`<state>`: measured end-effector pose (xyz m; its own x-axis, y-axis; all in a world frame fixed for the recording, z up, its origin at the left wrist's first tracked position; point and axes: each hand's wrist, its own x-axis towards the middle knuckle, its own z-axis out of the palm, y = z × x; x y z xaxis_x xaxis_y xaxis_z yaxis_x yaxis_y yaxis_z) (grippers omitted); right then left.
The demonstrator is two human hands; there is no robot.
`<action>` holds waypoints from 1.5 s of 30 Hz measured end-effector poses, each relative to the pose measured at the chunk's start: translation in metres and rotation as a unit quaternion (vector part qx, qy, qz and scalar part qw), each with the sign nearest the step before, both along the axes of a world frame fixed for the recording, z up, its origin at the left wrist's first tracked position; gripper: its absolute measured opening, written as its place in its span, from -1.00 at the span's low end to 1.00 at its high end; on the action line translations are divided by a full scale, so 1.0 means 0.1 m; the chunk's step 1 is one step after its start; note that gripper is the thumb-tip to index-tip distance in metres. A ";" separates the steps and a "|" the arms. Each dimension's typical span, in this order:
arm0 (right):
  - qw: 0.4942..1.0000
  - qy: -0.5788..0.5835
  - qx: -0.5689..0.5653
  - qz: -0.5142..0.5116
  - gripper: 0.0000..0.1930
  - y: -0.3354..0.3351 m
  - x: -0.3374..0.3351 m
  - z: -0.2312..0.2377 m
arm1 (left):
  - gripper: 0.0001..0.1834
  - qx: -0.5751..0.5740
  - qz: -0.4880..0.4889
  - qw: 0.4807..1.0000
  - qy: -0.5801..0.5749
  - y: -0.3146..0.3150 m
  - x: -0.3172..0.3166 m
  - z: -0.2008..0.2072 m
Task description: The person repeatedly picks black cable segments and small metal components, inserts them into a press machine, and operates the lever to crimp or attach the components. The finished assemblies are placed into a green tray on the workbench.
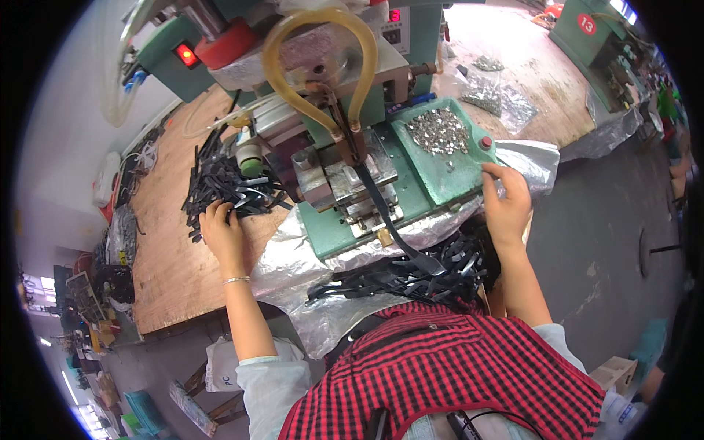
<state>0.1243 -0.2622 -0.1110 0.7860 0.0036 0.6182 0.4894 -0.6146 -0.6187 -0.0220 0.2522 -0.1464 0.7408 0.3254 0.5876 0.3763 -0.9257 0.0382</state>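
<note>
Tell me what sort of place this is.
Probably a factory workshop, judging by the green bench machine, the tray of small metal pieces and the left-hand pile of black strips.

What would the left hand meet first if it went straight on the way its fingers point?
The left hand would likely meet the pile of black strips just ahead; exact depth and contact are unclear.

machine [323, 64] cut off above, metal pieces [438, 132] indistinct
</note>
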 end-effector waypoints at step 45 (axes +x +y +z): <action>0.972 0.150 0.167 0.077 -0.69 0.28 0.59 0.00 | -0.71 0.016 -0.477 0.859 -0.187 -2.52 0.46 1.18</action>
